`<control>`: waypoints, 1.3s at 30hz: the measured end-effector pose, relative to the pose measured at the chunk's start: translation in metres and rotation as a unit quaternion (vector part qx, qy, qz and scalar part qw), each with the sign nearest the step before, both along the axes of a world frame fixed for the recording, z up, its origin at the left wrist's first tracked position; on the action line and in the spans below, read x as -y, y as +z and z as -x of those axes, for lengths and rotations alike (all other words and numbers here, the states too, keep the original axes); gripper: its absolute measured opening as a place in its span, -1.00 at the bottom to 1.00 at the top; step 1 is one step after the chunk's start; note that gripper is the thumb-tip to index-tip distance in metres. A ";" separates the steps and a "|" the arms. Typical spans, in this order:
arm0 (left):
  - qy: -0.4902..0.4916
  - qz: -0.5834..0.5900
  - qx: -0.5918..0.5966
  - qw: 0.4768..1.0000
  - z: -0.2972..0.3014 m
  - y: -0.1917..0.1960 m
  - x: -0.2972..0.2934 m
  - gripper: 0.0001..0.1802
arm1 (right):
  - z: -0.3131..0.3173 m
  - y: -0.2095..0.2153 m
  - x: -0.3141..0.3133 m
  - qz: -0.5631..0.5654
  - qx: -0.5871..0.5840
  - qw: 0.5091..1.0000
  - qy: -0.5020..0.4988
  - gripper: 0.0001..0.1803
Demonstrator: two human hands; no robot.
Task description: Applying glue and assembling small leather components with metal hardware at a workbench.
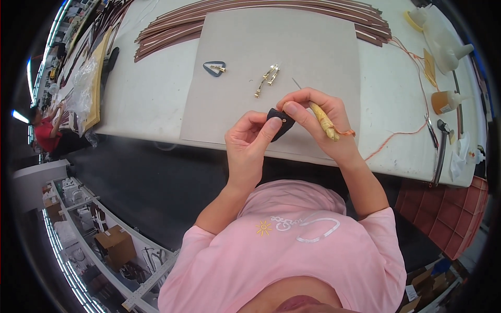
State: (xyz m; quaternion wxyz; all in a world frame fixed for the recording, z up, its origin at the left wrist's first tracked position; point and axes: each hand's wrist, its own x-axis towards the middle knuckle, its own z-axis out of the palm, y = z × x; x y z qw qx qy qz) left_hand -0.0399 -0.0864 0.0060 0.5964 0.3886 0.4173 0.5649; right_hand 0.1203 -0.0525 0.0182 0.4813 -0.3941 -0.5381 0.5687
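Note:
My left hand (248,140) pinches a small dark leather-like piece (284,128) between thumb and fingers, over the near edge of the grey board (229,112). A small gold-coloured metal dot shows on the piece. My right hand (329,115) grips an awl-like tool (324,121) with a yellowish wrapped handle, its thin metal point angled away past the fingers. The fingertips of that hand also touch the dark piece. Farther out on the board lie several gold-coloured metal fittings (271,76). To their left is a dark blue triangular piece (211,72) with a gold fitting on it.
Long brown strips (172,34) lie across the far table. At right are a translucent bottle (443,41), an amber bottle (443,102), pliers (431,131), a hammer-like tool (442,148) and orange cord (391,136). Red crates (443,219), shelving (112,211) and another person (48,130) stand around.

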 end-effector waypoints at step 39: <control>0.020 0.004 0.085 0.996 -0.009 0.014 -0.006 -0.78 | 0.022 -0.002 0.014 -0.056 0.000 0.993 -0.105 -0.90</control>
